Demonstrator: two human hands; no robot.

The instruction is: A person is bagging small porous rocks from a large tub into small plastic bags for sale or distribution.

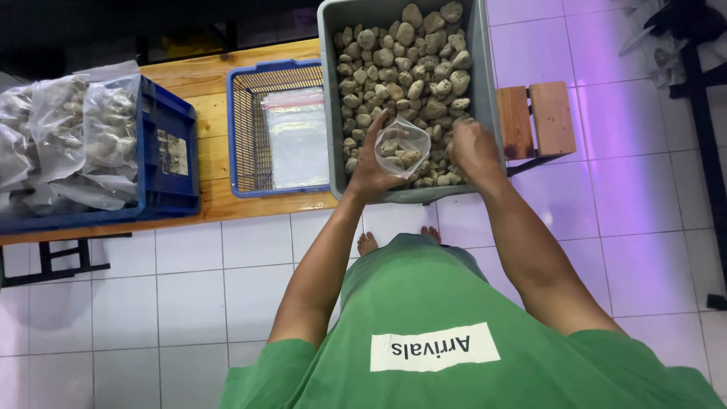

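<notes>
In the head view, a small clear plastic bag is held open by the left hand, whose fingers are curled around the bag's left side with the thumb raised along its rim. A few grey stones are seen inside the bag. The bag is kept just above the near edge of a grey tub, which is filled with pale, rough stones. The right hand is lowered into the stones just right of the bag, with the fingers bent down among them; whether a stone is pinched cannot be told, since the fingertips are hidden.

The tub is rested at the right end of a wooden bench, with part of it overhanging a small slatted wooden stool at its right side. Just left of the tub, a blue mesh basket is placed on the bench, and a stack of flat empty clear bags is laid inside it. Towards the left end of the bench, a dark blue crate is set, and filled bags of stones are heaped in it and spill over its left edge.

A green shirt is worn by the person, and bare toes are seen on the white tiled floor below the bench's near edge.
</notes>
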